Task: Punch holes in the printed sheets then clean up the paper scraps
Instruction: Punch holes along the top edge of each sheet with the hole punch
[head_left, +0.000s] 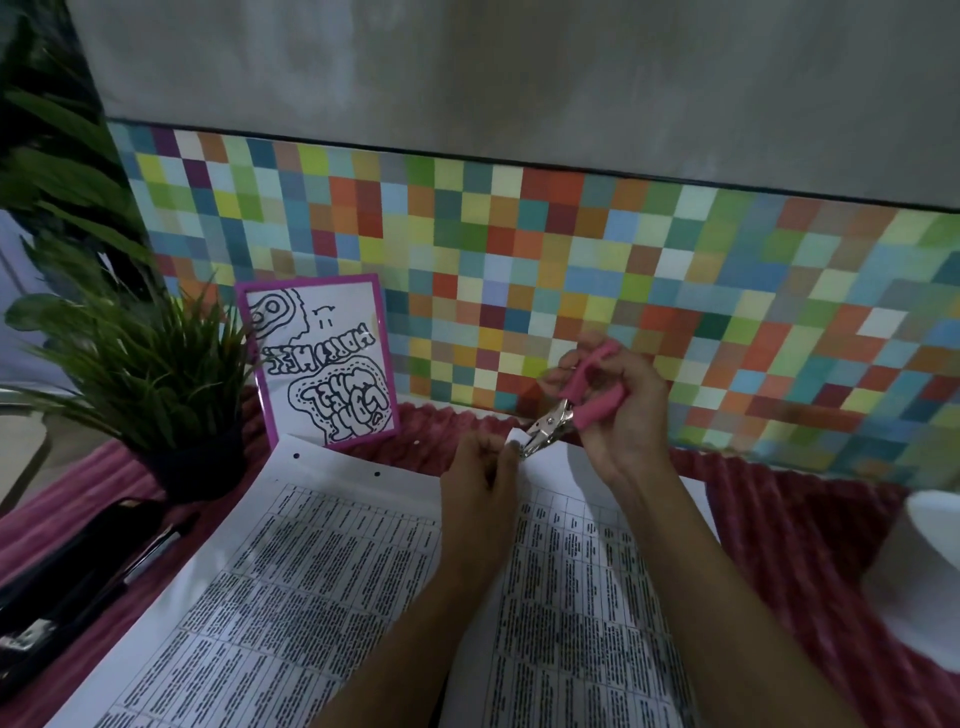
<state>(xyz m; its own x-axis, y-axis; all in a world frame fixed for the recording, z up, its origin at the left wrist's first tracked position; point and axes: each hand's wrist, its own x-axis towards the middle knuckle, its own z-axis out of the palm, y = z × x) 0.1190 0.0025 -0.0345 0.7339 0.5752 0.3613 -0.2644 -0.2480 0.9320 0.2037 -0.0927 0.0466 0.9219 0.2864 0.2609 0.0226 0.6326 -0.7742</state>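
Right hand (618, 415) raised over the far edge of the printed sheets (311, 571), fingers curled round the pink handles of a hole punch (582, 400), metal head angled down onto the right sheet's far edge. Left hand (483, 483) just left of the head, fingers pinching that edge. Sheets overlap on a maroon cloth (779, 519); left sheet shows two holes (377, 474); potted plant (156, 374) and pink-framed drawing (317, 358) far left, black stapler (62, 582) and pen (150, 556) near left.

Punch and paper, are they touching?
Touching. The head view shows the punch, gripped by the right hand, with its metal jaws over the far edge of the paper, which the left hand pinches.
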